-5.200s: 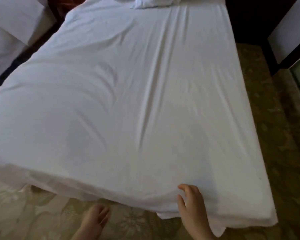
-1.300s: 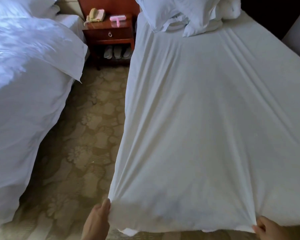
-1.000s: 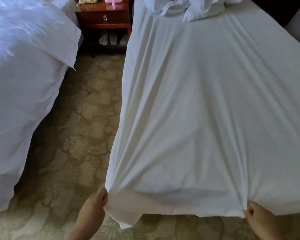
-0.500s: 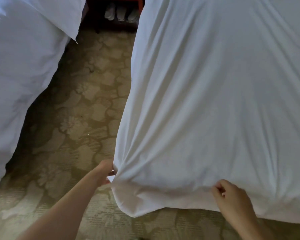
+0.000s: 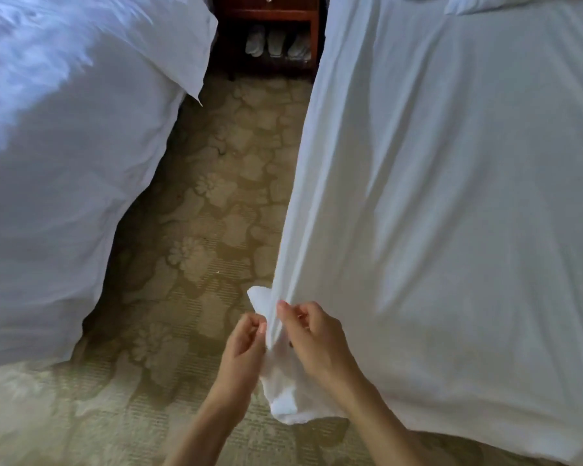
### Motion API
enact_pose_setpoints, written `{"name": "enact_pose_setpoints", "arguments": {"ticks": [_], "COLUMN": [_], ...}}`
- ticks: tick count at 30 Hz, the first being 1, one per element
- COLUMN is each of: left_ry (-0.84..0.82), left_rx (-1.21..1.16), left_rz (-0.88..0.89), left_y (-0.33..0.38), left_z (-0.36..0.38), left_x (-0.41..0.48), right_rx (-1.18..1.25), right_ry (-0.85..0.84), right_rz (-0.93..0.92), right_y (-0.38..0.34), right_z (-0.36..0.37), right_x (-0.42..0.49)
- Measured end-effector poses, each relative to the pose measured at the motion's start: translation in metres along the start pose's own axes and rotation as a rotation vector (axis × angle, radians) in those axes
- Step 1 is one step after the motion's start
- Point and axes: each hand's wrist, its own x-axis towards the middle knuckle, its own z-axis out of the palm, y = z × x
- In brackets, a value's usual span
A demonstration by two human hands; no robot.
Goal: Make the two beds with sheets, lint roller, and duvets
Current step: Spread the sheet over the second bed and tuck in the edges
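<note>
Both hands meet at the near left corner of the right bed, at about 6 o'clock in the view. The left hand [image 5: 246,341] has its fingers curled in and pinches the gathered corner of the white sheet [image 5: 451,196] between thumb and fingertips. The right hand [image 5: 312,334] is just beside it, at 3 o'clock from the left hand, and its fingers are also bent around the same bunch of cloth, thumb on the near side. The two hands are almost touching, with only the twisted fabric between them.

From this grip the sheet goes up in long tight folds toward 12 o'clock along the left edge of the mattress, and the rest of it lies spread over the bed, filling the right half of the view. A loose end of the corner hangs down below the hands, above the carpet [image 5: 199,230], and a small flap stands out above the left hand.

At 9 o'clock the other bed carries a white duvet [image 5: 64,163], which falls over its side to the floor. Between the beds, at 12 o'clock, stands a wooden nightstand [image 5: 270,15] with pale slippers [image 5: 276,43] on its lower shelf.
</note>
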Motion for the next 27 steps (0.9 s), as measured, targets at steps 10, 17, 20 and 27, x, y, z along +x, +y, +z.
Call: {"name": "enact_pose_setpoints", "arguments": {"ticks": [10, 17, 20, 27], "left_ry": [0.093, -0.210, -0.148, 0.569], "left_rx": [-0.034, -0.258, -0.252, 0.416], "left_rz": [-0.215, -0.552, -0.457, 0.072], "left_y": [0.063, 0.110, 0.124, 0.141], "left_z": [0.006, 0.048, 0.051, -0.080], "left_x": [0.033, 0.074, 0.074, 0.102], "right_rx": [0.407, 0.516, 0.496, 0.096], "right_ry": [-0.155, -0.271, -0.241, -0.222], "right_rz": [0.090, 0.154, 0.110, 0.159], "right_y": [-0.019, 0.018, 0.020, 0.049], "right_z": [-0.023, -0.040, -0.044, -0.034], "right_x": [0.005, 0.002, 0.002, -0.021]}}
